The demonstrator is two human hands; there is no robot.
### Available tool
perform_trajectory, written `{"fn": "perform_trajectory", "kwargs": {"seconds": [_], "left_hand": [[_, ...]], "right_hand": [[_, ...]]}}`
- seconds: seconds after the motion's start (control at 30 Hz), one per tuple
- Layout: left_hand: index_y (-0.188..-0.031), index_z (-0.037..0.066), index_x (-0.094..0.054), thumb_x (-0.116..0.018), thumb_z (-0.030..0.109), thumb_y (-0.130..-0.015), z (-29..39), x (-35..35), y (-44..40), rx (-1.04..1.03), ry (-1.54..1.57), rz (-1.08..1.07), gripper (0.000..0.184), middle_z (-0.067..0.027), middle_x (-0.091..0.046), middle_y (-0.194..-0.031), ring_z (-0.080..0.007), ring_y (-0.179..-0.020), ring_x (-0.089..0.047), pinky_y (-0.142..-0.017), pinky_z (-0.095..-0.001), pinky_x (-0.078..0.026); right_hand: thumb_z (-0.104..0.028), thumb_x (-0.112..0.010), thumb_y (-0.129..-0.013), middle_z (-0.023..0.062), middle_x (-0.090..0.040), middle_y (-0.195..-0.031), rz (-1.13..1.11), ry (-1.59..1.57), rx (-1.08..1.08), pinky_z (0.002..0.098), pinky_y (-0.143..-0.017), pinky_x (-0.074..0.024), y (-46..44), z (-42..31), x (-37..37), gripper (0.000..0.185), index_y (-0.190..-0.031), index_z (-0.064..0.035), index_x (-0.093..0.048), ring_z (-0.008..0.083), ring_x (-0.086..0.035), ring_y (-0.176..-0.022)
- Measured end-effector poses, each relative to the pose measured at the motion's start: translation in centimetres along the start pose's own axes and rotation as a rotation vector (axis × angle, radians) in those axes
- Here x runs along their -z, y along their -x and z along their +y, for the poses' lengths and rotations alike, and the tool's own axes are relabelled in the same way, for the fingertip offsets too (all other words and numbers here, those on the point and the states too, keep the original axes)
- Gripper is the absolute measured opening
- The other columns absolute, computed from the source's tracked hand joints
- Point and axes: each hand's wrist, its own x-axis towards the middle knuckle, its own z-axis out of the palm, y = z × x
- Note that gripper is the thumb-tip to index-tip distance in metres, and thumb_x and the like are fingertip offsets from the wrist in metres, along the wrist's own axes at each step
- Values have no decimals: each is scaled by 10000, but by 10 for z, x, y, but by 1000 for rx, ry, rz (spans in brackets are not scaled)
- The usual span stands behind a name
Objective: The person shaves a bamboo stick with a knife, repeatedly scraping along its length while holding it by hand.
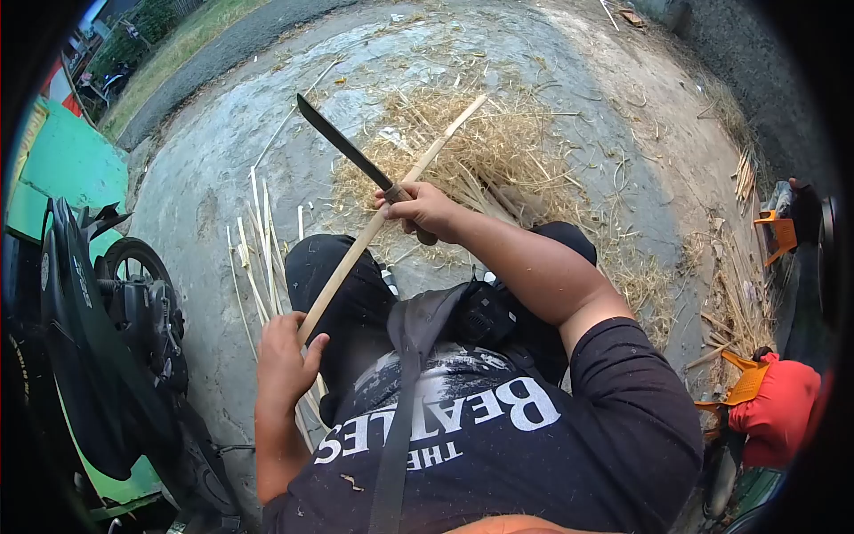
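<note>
My right hand (422, 214) is closed around the handle of a long knife (342, 142), whose dark blade points up and to the left. A pale bamboo strip (360, 242) runs diagonally across my lap, passing against the knife handle and the fingers of my right hand. Around the lower part of that strip, beside my left thigh, my left hand (289, 351) is closed, with its thumb on the near side. The strip's far end reaches over a heap of shavings (480, 133) on the ground.
Several long pale strips (258, 231) lie left of my knees. A black motorcycle (98, 320) stands at the left. More split sticks (738, 294) lie on the right, near a red cloth item (778, 405) and an orange piece (778, 236). Concrete ground (222, 160) stretches ahead.
</note>
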Motion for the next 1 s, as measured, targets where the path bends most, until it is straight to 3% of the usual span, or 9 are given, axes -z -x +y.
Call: {"fn": "perform_trajectory", "kwargs": {"seconds": [0.07, 0.13, 0.2, 0.23, 0.33, 0.47, 0.6, 0.77, 1.0], "left_hand": [[-1040, 5, -656, -827, 356, -852, 12, 34, -5, -351, -134, 283, 433, -184, -643, -896, -394, -809, -651, -691, -470, -510], [-1112, 16, -661, -818, 328, -874, 30, 103, 6, -245, 366, -40, 423, -144, -638, -1052, -325, -973, -645, -819, -411, -494], [-1026, 35, -661, -824, 259, -848, 42, 164, 9, -983, 618, -81, 329, -23, -624, -871, -166, -713, -596, -720, -302, -462], [-1020, 36, -661, -820, 255, -848, 46, 177, 7, -1262, 721, -137, 321, -24, -627, -870, -166, -711, -598, -716, -302, -462], [-1002, 39, -662, -808, 244, -849, 60, 178, 1, -1379, 762, -290, 294, -25, -634, -867, -168, -707, -603, -705, -300, -461], [-978, 43, -663, -792, 228, -851, 55, 165, -16, -1332, 783, -360, 259, -28, -644, -862, -170, -702, -609, -690, -297, -461], [-954, 47, -665, -776, 212, -852, 38, 129, -36, -1049, 752, -355, 224, -30, -654, -858, -171, -697, -616, -675, -295, -460], [-924, 51, -666, -756, 193, -854, 39, -11, -23, -540, 504, -433, 181, -32, -667, -852, -173, -690, -624, -656, -291, -459], [-882, 58, -668, -727, 166, -857, 50, -121, -8, -407, 374, -501, 125, -36, -685, -844, -177, -681, -636, -630, -287, -458]], "right_hand": [[-104, -778, -874, 19, -706, -1158, 33, 9, -6, 283, -655, -499, -1, 5, 1, 461, -1316, -39, -664, 98, -642, -874], [-108, -784, -865, 24, -715, -1115, 25, 49, 1, 287, -641, -508, -2, 5, 2, 456, -1303, -38, -679, 105, -642, -831], [-117, -796, -853, 32, -723, -1063, 25, 57, -3, 289, -625, -515, -1, 9, 5, 453, -1288, -39, -696, 110, -638, -778], [-123, -804, -845, 37, -728, -1033, 14, 48, -8, 289, -616, -517, -2, 12, 5, 452, -1279, -40, -705, 112, -634, -747], [-135, -818, -830, 44, -731, -1016, 37, 71, -9, 287, -602, -515, -1, 21, 8, 465, -1273, -44, -710, 110, -628, -724], [-155, -827, -824, 52, -735, -1025, 43, 94, -12, 286, -568, -509, -6, 28, 8, 447, -1242, -41, -715, 111, -632, -705], [-164, -837, -818, 57, -724, -998, 50, 138, -40, 282, -570, -519, -3, 24, 6, 444, -1221, -24, -712, 117, -638, -687], [-173, -843, -808, 56, -719, -972, 38, 129, -46, 281, -561, -515, -12, 38, 6, 455, -1222, -32, -717, 120, -626, -642], [-190, -836, -807, 50, -724, -910, 37, 179, -74, 286, -547, -499, -1, 34, 8, 442, -1219, -61, -739, 120, -616, -602]]}}
